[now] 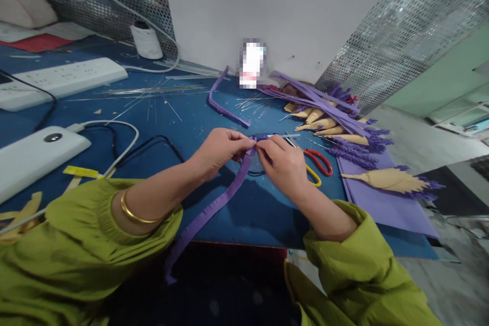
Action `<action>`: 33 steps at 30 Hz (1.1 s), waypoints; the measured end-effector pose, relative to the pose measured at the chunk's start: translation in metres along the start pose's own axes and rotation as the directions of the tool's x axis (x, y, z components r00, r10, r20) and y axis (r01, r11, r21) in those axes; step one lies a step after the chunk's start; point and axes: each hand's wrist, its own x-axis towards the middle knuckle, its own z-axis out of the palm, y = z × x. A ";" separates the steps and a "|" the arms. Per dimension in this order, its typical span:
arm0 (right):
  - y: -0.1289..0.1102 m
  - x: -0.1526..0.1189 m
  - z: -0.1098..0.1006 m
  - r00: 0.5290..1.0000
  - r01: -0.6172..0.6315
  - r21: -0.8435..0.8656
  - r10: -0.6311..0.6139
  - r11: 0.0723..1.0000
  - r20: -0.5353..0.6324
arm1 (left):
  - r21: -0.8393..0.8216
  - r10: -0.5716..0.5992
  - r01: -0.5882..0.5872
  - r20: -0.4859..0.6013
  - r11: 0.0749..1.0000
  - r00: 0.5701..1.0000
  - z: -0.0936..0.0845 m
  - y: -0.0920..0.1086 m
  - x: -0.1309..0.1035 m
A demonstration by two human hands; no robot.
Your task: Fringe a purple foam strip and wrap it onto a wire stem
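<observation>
Blue tabletop (290, 224), with our left hand (221, 150) and right hand (286, 165) both pinching the upper end of a purple strip (217, 202), left of the purple sheets (397, 214).
It looks light, soft and quick to crease, so we would grip gently near that end and keep it flat. Our hands hide where the strip ends; a dark purple piece (263, 137), left of the sheets, is partly covered, and the strip's lower tip blurs into shadow.
</observation>
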 end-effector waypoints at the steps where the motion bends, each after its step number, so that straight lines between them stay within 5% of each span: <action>1: 0.000 0.000 0.000 1.000 -0.020 0.048 0.020 0.999 0.006 | 0.008 0.002 -0.002 -0.014 1.000 1.000 0.000 0.000 0.000; 4: 0.001 0.004 -0.004 0.981 -0.192 0.342 0.181 0.920 0.064 | 0.021 0.027 -0.026 -0.033 0.999 0.999 -0.001 0.002 0.001; 8: 0.007 0.012 -0.009 0.848 -0.524 0.677 0.386 0.516 0.362 | 0.034 0.059 -0.059 -0.020 0.998 0.998 -0.002 0.004 0.002; 11: 0.009 0.015 -0.011 0.800 -0.585 0.736 0.390 0.341 0.456 | 0.039 0.083 -0.083 0.015 0.996 0.996 -0.002 0.003 0.003; 21: 0.007 0.015 -0.006 0.774 -0.591 0.763 0.449 0.261 0.446 | 0.148 0.135 -0.146 0.083 0.978 0.987 -0.003 0.005 0.001; 33: 0.012 0.013 0.002 0.663 -0.669 0.743 0.444 -0.010 0.602 | 0.241 0.175 -0.190 0.081 0.952 0.981 -0.004 0.006 0.001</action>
